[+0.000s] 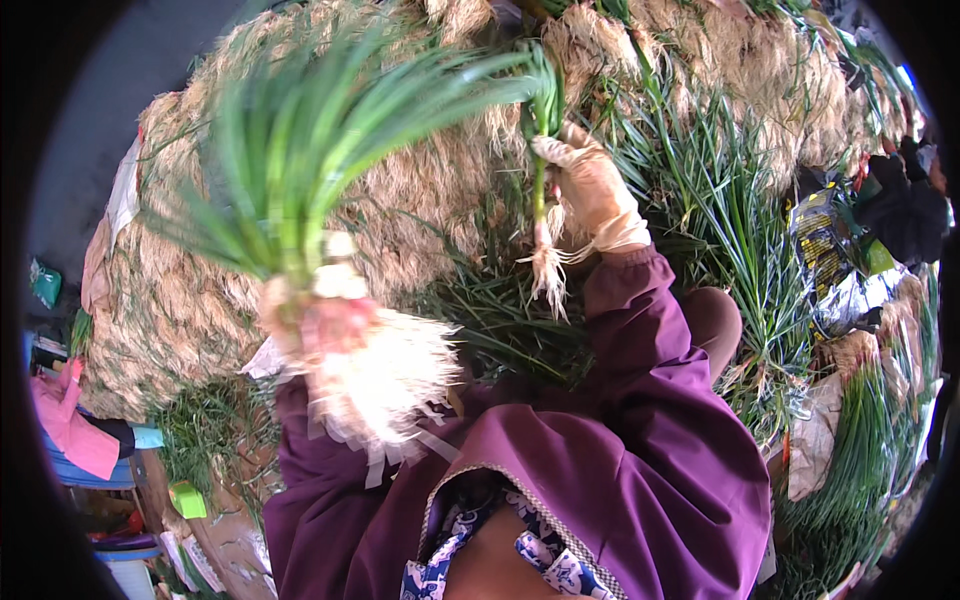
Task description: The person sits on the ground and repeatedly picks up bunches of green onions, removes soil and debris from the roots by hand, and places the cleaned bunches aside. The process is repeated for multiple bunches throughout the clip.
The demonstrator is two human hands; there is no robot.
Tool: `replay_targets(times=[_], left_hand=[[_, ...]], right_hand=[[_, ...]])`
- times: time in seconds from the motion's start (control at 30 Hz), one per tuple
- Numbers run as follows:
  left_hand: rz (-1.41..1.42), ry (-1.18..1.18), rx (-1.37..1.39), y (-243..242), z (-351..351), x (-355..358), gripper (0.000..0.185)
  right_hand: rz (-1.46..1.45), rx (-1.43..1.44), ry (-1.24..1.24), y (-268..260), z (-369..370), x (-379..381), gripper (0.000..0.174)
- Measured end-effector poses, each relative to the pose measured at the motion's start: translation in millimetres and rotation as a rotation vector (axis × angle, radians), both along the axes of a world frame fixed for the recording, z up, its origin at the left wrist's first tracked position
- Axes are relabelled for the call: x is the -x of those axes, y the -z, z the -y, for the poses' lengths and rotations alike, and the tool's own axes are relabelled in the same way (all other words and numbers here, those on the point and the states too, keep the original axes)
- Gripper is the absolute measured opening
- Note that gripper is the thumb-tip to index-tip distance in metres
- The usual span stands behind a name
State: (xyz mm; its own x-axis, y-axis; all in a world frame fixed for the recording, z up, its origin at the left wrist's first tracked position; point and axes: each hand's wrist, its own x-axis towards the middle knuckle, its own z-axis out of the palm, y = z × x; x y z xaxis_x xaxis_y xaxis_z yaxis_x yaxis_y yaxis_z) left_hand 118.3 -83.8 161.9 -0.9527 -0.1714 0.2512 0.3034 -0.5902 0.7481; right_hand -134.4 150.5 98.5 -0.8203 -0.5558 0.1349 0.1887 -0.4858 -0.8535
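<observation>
My left hand (341, 274), in a pale glove and partly hidden, grips a thick bundle of leafy allium plants (289, 202). Their green leaves fan upward and blur with motion. Below the fingers hang the bundle's bright white roots (382, 375), with reddish stem bases above them. A smaller bunch of the same plants (551, 97) is held in my right hand (596, 191), which wears a cream glove. One pale stalk with trailing roots (547, 274) dangles beneath that hand. Loose green leaves (517, 322) lie below and between my hands.
A large heap of root-ended bundles (442, 195) stretches before me. Loose plants (720, 195) lie on the right, with stacked green bundles (862, 442) at the lower right. A person in pink (75, 427) is at the far left, near a light-green container (187, 500).
</observation>
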Motion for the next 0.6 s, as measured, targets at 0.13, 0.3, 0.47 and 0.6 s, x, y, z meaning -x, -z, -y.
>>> replay_targets(times=[0.13,0.3,0.47,0.6], left_hand=[[-0.152,-0.412,0.288,-66.2,60.6,16.9,0.048],[-0.139,-0.666,0.506,-102.1,90.2,70.9,0.043],[0.134,-0.493,0.307,-5.7,17.1,81.2,0.037],[0.282,-0.311,0.180,72.1,-39.5,81.3,0.042]], right_hand=[[-0.108,0.288,-0.116,-27.8,-23.7,17.7,0.025],[-0.114,-0.218,0.141,9.0,-24.7,25.1,0.048],[-0.376,-0.644,0.587,88.7,-8.0,30.9,0.097],[-0.514,-0.411,0.490,117.6,-16.2,25.8,0.095]])
